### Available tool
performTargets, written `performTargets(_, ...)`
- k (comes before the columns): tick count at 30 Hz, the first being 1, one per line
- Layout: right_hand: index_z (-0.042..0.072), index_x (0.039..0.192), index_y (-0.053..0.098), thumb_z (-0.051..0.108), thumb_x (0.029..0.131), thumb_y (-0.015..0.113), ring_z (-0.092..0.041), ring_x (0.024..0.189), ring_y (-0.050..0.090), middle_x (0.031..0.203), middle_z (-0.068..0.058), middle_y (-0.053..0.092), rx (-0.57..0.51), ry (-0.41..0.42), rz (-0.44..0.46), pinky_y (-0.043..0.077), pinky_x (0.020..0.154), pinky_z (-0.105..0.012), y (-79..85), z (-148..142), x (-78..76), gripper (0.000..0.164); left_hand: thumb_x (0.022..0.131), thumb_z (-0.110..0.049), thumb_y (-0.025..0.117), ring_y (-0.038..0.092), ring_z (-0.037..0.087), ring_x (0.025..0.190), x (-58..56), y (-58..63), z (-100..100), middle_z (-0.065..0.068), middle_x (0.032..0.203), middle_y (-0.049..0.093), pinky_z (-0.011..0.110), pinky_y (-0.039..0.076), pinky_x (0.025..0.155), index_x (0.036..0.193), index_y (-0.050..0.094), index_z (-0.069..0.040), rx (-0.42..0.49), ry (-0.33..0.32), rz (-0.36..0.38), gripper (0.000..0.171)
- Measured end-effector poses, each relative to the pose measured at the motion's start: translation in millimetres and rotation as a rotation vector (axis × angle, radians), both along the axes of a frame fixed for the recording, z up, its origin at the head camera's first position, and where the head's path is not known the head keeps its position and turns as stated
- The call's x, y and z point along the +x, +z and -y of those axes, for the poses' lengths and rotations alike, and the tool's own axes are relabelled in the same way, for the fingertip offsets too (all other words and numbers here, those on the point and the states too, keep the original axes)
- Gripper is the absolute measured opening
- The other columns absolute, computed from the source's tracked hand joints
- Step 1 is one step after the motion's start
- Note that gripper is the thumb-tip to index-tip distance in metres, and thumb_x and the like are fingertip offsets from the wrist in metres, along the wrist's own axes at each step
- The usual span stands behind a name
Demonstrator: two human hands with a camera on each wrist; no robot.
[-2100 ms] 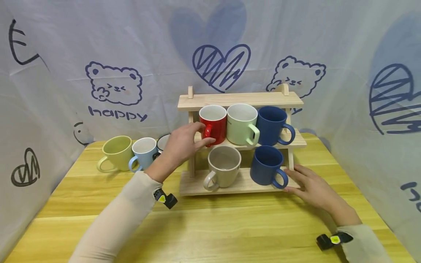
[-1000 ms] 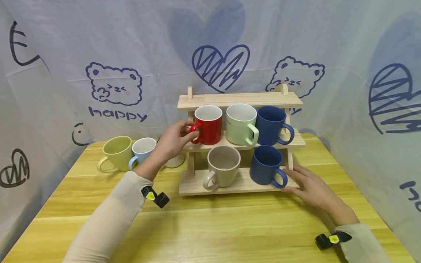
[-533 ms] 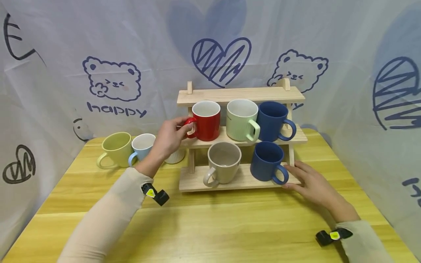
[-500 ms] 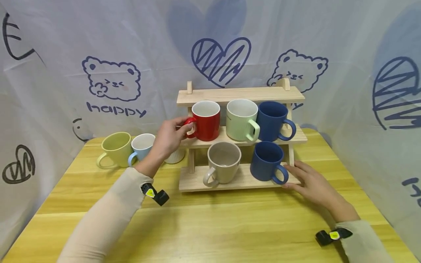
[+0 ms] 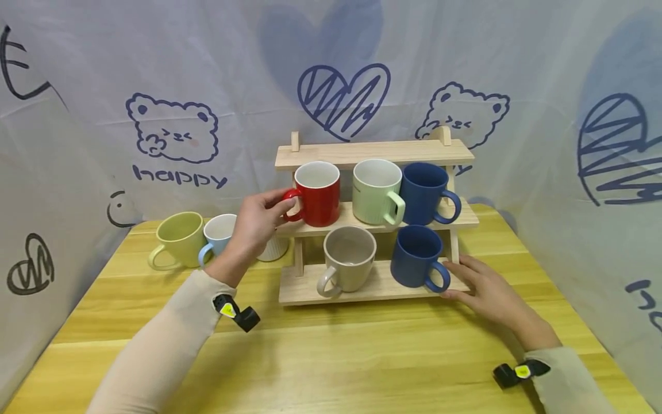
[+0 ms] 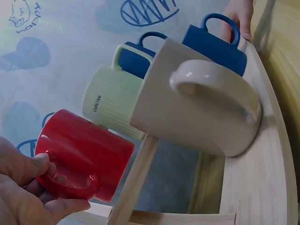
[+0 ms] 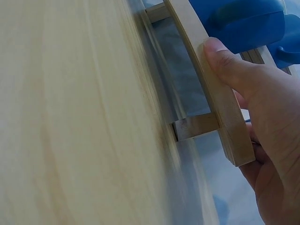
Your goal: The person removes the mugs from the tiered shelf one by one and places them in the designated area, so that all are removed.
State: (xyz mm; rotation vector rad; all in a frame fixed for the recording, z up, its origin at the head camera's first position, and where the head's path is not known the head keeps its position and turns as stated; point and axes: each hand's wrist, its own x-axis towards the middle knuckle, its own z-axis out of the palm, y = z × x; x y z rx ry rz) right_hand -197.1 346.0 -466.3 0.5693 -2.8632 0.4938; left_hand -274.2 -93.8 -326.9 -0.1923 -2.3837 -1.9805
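A red mug (image 5: 322,201) stands on the middle shelf's left end, its handle pointing left. My left hand (image 5: 252,225) pinches that handle; in the left wrist view, thumb and fingers close around the red handle (image 6: 70,190). My right hand (image 5: 488,293) grips the right end of the wooden rack's bottom shelf (image 5: 380,283). In the right wrist view the thumb lies on the board (image 7: 220,101), with fingers curled around its far side. Beside the red mug, across a small gap, are a pale green mug (image 5: 373,201) and a dark blue mug (image 5: 421,195).
Below them, the bottom shelf bears a beige mug (image 5: 357,267) and another dark blue mug (image 5: 412,265). Left of the rack, a yellow-green mug (image 5: 181,241), a light blue mug (image 5: 219,230) and a partly hidden white ribbed cup (image 5: 274,248) stand on the wooden table (image 5: 331,362).
The red mug has shifted left, away from the green mug, and its handle has turned from the front to the left. My left hand moved left with it; my right hand stayed put.
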Motion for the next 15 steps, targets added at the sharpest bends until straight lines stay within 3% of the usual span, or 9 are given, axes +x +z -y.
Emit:
performTargets(7, 0.01, 0.14, 0.054, 0.049, 0.086, 0.071, -0.048, 0.127, 0.042, 0.144, -0.025, 0.043, -0.005, 0.005, -0.017, 0.041, 0.094, -0.067, -2.7, 0, -0.6, 0.068, 0.096, -0.011, 0.064, 0.06, 0.026, 0.111, 4.2, 9.2, 11, 0.013, 0.128, 0.061, 0.032, 0.055, 0.087, 0.133, 0.061, -0.004, 0.012, 0.006, 0.014, 0.038)
performTargets(15, 0.012, 0.142, 0.052, 0.052, 0.087, 0.069, -0.049, 0.129, 0.039, 0.146, -0.025, 0.04, 0.0, -0.027, 0.017, 0.039, 0.096, -0.067, -1.4, 1, 0.9, 0.07, 0.096, -0.009, 0.063, 0.062, 0.02, 0.104, 11.7, 16.2, 33, 0.02, 0.129, 0.058, 0.03, 0.056, 0.084, 0.134, 0.057, 0.002, 0.061, -0.002, -0.027, 0.039)
